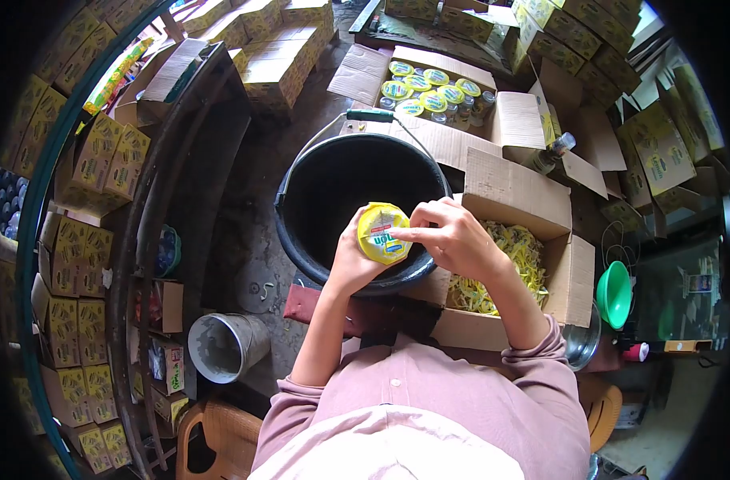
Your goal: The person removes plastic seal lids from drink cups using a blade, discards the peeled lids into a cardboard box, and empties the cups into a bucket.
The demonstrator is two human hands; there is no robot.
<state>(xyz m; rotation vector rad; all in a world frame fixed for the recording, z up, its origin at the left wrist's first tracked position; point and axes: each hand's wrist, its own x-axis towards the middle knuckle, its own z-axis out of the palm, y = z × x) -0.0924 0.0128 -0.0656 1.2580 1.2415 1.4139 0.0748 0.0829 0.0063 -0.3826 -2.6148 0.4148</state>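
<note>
My left hand [352,260] is wrapped around a round jar [383,234] with a printed yellow top, holding it over the near rim of a black bucket [289,232]. My right hand [457,236] reaches in from the right. One of its fingers is stretched out onto the yellow top, and the others are partly bent; I see nothing held in it. Beside my right forearm, an open cardboard box [518,180] contains a heap of yellow printed strips [493,276]. The bucket's handle [370,116] stands up at the far side.
Beyond the bucket, a carton [493,128] holds several jars with yellow tops [434,101]. A bottle [558,148] leans by its flaps. A grey pail [229,346] is at lower left, a green bowl [614,294] at right. Yellow cartons [69,248] are stacked on the left.
</note>
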